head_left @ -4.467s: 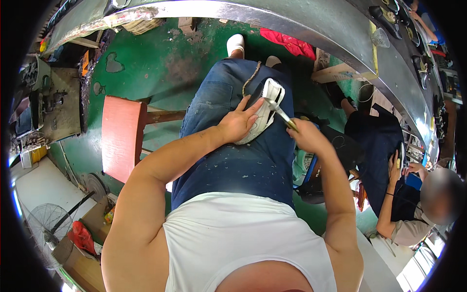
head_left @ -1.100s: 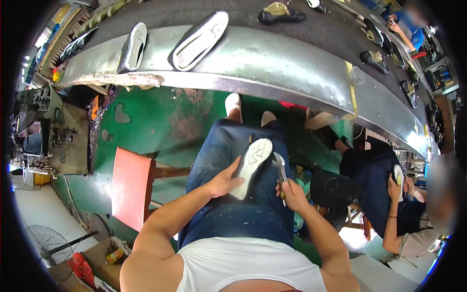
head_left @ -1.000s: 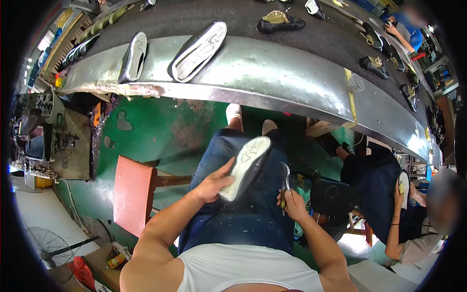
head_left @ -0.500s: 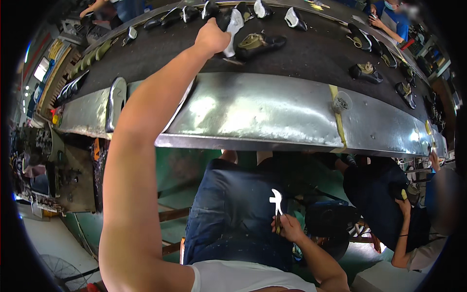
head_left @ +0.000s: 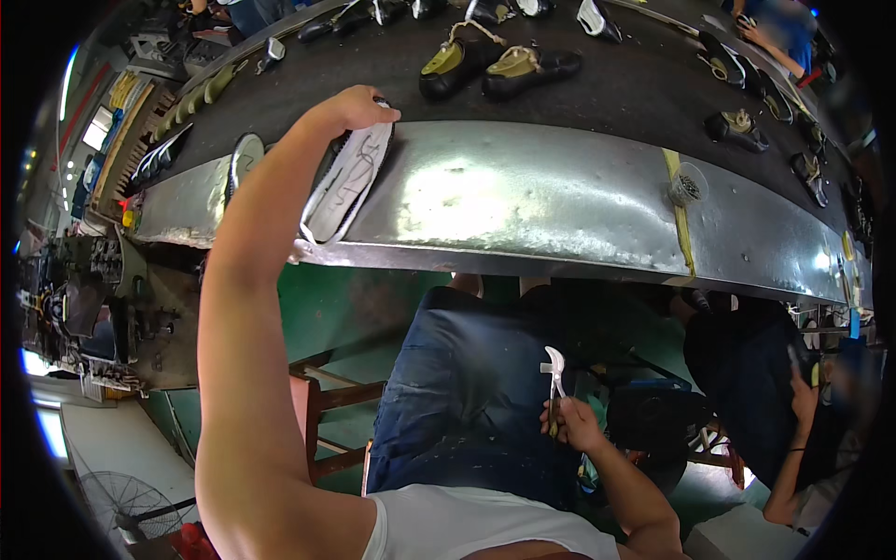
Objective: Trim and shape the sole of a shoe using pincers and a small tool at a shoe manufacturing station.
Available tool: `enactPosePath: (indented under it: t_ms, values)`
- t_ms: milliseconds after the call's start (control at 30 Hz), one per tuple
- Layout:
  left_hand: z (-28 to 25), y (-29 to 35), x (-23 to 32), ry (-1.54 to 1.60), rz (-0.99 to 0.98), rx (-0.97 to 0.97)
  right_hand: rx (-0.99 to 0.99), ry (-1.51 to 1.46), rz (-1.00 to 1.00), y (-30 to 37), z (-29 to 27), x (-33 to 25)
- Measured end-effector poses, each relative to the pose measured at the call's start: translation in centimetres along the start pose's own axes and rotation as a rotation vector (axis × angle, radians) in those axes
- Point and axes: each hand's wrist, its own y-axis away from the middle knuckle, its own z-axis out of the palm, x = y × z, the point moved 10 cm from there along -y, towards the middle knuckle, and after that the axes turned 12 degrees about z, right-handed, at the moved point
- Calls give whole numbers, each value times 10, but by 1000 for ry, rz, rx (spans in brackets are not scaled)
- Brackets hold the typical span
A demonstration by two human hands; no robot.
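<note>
My left hand (head_left: 366, 106) is closed on the far end of a shoe (head_left: 353, 177) whose pale sole with dark handwriting faces me. Its thumb lies at the end of the sole; the other fingers are partly hidden. That shoe lies tilted across the metal front strip, its near end by the edge. Low over my lap, my right hand (head_left: 577, 425) grips the handles of lasting pincers (head_left: 556, 373), their metal jaws pointing up. Beyond my left hand, a black shoe with an olive lining (head_left: 450, 73) stands beside another black shoe (head_left: 532, 73) on the dark bench top.
Several shoes line the bench's far side, such as a white-soled one (head_left: 597, 21). A clear cup of small metal pieces (head_left: 688, 185) stands by a yellow strip (head_left: 679, 224) on the metal edge (head_left: 551, 215). Another sole (head_left: 245, 159) leans left of my arm. A co-worker's hand (head_left: 805, 401) is at right.
My left hand has let go of a white-soled shoe, which now stands upright beside the other black shoe. It has come nearer and grasped the shoe on the metal edge. The right hand keeps the pincers.
</note>
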Motion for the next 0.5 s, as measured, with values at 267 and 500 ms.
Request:
enactPosePath:
  t_ms: [267,500]
  values:
    - [-58,132,62,798,168,292,71,96,-66,8,8,1]
    - [124,362,89,1341,-59,560,294,-212,-162,15,-7,26]
